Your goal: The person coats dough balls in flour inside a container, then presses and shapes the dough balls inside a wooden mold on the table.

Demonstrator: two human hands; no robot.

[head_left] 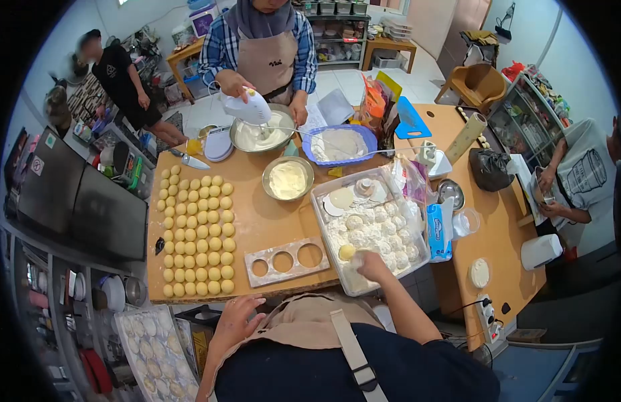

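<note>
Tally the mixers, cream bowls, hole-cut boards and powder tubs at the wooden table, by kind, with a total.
White handheld electric mixer: 1
Round silver metal bowls holding pale cream: 2
Flat rectangular board with three round holes: 1
Blue oval plastic tub of white powder: 1
Clear rectangular plastic tub of white powder: 1
Total: 6

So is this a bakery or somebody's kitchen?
Probably a small bakery: rows of yellow dough balls on the table, a floury tub, and someone in an apron using a mixer.
</note>
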